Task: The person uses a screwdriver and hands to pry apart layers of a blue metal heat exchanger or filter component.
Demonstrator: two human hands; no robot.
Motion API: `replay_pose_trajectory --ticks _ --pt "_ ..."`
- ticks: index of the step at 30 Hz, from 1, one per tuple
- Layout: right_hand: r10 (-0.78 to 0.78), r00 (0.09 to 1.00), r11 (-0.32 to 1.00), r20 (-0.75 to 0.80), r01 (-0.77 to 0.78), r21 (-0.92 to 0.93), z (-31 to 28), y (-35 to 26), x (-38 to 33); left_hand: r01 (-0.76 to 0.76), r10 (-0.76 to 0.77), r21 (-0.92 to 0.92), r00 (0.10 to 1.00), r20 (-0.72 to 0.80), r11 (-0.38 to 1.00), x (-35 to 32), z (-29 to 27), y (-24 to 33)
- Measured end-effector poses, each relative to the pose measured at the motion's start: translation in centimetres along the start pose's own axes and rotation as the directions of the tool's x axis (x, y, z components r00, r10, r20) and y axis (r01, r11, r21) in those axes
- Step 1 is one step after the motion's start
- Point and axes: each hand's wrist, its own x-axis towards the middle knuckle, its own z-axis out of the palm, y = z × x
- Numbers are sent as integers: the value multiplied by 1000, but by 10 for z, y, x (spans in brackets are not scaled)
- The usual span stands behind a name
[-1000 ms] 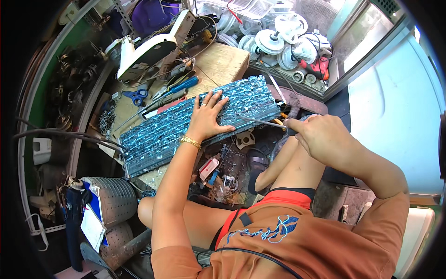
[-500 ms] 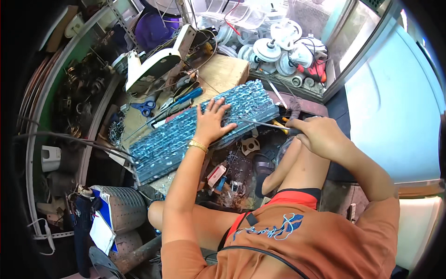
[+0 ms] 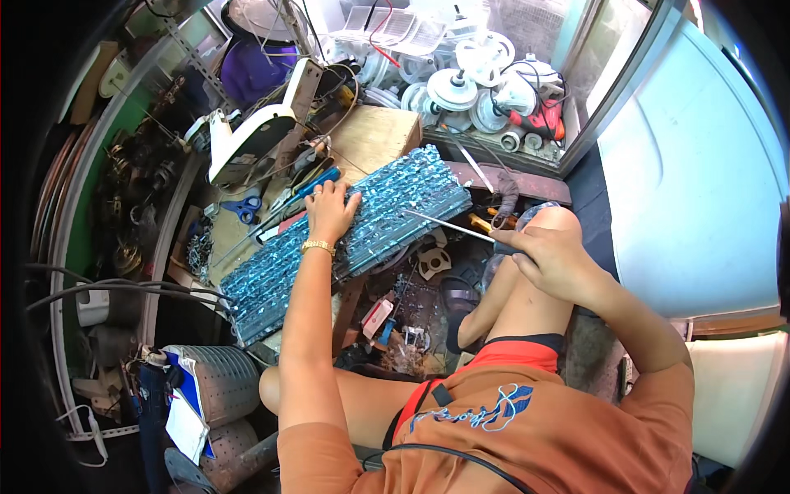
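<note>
A long slab of ridged, crumpled blue metal fins (image 3: pixel 403 185), like a finned coil, lies slantwise before me across the bench edge. My left hand (image 3: pixel 331 212) rests on top of it, fingers spread and nothing held. In my right hand (image 3: pixel 550 262) is a screwdriver (image 3: pixel 448 225) with a long thin shaft; fingers mostly cover its handle. Its shaft points left, with the tip at the slab's near side. Whether the tip touches the fins I cannot tell.
Blue-handled scissors (image 3: pixel 242 209), a blue screwdriver (image 3: pixel 317 185) and a wooden block (image 3: pixel 374 132) sit behind the slab. White round plastic parts (image 3: pixel 453 89) and a red power tool (image 3: pixel 539 122) fill the far shelf. Scraps litter the floor below. A perforated drum (image 3: pixel 216 380) stands at left.
My left hand has slid leftward along the slab. The right hand with the screwdriver has dropped slightly toward me. The whole view has shifted a little.
</note>
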Motion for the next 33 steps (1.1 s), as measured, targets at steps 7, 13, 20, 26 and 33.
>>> replay_pose_trajectory --ticks 7,13,20,26,33 --pt "-7 999 998 54 11 -66 8 3 17 34 -34 -12 999 23 999 0 3 -1" --pt "-63 994 973 91 82 -216 -10 -20 34 49 -47 -34 998 44 998 1 2 -7" --pt "9 986 900 167 65 -432 -13 -71 45 37 -33 -69 998 55 997 4 4 -9" --pt "19 962 872 271 117 -476 -27 -98 79 19 -10 -86 995 101 996 4 4 -11" --pt "-156 986 886 -51 117 -449 24 -63 34 28 -9 -114 987 163 993 6 1 -15"
